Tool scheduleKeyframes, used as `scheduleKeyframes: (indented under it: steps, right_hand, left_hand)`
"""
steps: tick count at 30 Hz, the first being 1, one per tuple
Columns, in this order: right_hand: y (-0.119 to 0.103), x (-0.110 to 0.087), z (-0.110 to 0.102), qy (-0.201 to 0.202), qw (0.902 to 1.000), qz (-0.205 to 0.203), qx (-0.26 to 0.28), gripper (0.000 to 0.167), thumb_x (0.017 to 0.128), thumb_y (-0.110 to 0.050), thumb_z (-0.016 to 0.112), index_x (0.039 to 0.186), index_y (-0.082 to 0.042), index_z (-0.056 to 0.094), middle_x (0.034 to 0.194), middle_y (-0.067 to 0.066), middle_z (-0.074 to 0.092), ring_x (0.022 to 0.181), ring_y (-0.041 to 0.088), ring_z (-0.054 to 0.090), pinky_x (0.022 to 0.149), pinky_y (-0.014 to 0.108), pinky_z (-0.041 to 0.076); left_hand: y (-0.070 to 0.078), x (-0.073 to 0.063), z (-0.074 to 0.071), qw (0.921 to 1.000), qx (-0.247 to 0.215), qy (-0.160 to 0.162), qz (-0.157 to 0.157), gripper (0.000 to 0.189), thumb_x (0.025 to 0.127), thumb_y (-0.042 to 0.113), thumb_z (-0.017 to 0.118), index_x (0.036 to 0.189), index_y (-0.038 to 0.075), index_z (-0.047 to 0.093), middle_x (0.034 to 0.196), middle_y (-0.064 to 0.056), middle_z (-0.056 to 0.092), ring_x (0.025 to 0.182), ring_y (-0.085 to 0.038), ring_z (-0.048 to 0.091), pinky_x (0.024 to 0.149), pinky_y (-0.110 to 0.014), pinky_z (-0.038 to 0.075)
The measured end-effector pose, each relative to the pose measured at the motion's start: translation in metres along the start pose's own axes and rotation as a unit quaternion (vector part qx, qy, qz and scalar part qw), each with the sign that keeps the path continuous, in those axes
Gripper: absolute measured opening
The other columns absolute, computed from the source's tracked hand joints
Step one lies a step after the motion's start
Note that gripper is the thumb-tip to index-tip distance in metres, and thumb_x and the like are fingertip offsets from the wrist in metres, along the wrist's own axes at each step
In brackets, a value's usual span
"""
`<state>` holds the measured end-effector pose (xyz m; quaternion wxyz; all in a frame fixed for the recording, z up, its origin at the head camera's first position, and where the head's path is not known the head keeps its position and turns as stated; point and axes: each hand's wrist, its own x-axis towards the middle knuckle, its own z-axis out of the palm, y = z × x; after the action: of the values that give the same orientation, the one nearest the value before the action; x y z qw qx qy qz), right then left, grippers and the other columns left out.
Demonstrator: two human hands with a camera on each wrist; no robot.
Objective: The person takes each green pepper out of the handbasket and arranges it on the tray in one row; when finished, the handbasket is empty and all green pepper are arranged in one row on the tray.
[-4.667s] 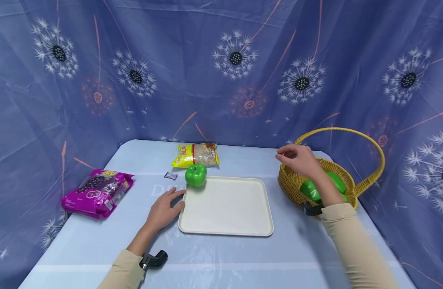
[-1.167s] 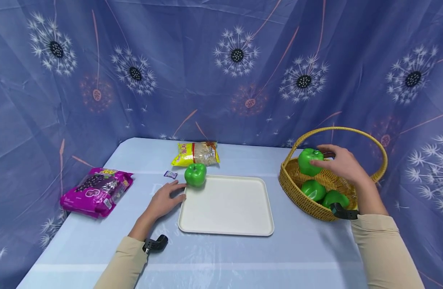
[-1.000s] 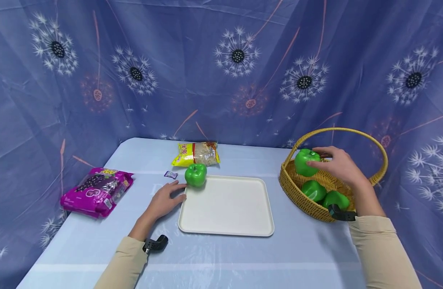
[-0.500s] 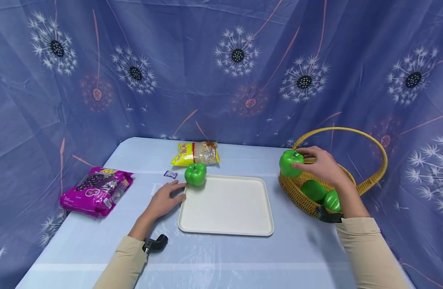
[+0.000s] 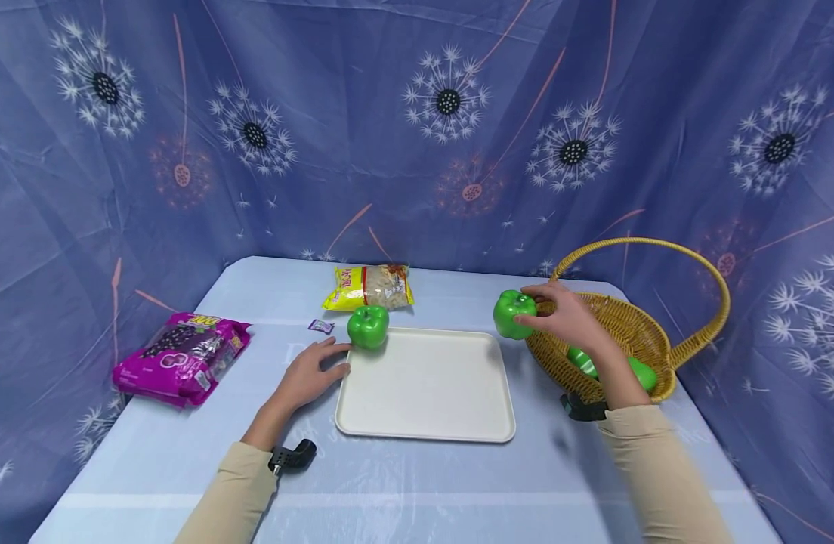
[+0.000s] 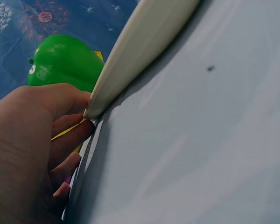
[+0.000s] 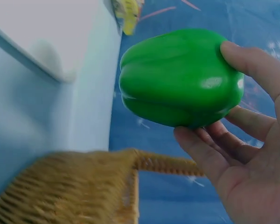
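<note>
In the head view my right hand [image 5: 563,311] holds a glossy green bell pepper [image 5: 514,314] in the air, between the tray's right edge and the basket. The right wrist view shows the thumb and fingertips gripping one end of this pepper [image 7: 182,77]. My left hand [image 5: 311,378] rests at the left rim of the white tray [image 5: 427,385], its fingertips touching the edge. Another green bell pepper [image 5: 368,326] sits on the tray's far left corner, just beyond the left fingers. More green peppers [image 5: 641,373] lie inside the wicker basket [image 5: 560,361], partly hidden by the right forearm.
A yellow snack bag [image 5: 369,288] lies behind the tray. Near it is a small purple wrapped candy [image 5: 321,326]. A large purple bag [image 5: 183,359] lies at the table's left. The basket's tall handle [image 5: 719,310] arches up at the right, near the blue curtain [image 5: 362,136].
My right hand has lifted a green bell pepper from the basket and carried it left, out past the basket's rim. The left hand has stayed at the tray's edge.
</note>
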<state>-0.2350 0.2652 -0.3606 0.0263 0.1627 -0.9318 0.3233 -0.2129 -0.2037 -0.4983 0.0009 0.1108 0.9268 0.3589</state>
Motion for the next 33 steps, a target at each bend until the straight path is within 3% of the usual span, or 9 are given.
scheduleKeyframes:
  steps: [17, 24, 33]
  right_hand:
    - [-0.006, 0.024, 0.055, -0.028, 0.9982, -0.031, 0.044, 0.065, 0.079, -0.046, 0.077, 0.131, -0.013, 0.058, 0.12, 0.004, 0.055, 0.111, 0.022, 0.054, 0.085, 0.04, 0.052]
    - [-0.009, 0.034, 0.075, -0.037, 0.9946, -0.05, 0.084, 0.064, 0.078, -0.04, 0.08, 0.129, -0.008, 0.059, 0.118, 0.005, 0.055, 0.111, 0.023, 0.054, 0.083, 0.032, 0.054]
    - [-0.017, 0.046, 0.097, -0.052, 0.9923, -0.042, 0.104, 0.065, 0.075, -0.037, 0.082, 0.128, -0.008, 0.059, 0.118, 0.004, 0.054, 0.11, 0.021, 0.054, 0.083, 0.025, 0.053]
  left_hand:
    - [-0.001, 0.001, 0.001, 1.0, 0.002, 0.003, 0.0, 0.044, 0.089, 0.037, 0.066, 0.13, 0.021, 0.062, 0.146, -0.018, 0.041, 0.135, -0.044, 0.03, 0.105, -0.065, 0.023]
    - [-0.001, 0.001, 0.001, 1.0, 0.002, 0.001, -0.001, 0.044, 0.09, 0.038, 0.065, 0.13, 0.021, 0.062, 0.147, -0.017, 0.04, 0.136, -0.043, 0.029, 0.105, -0.066, 0.022]
    - [-0.001, 0.001, 0.0, 1.0, 0.005, -0.001, -0.001, 0.045, 0.089, 0.039, 0.065, 0.131, 0.02, 0.061, 0.147, -0.018, 0.04, 0.135, -0.045, 0.029, 0.105, -0.066, 0.022]
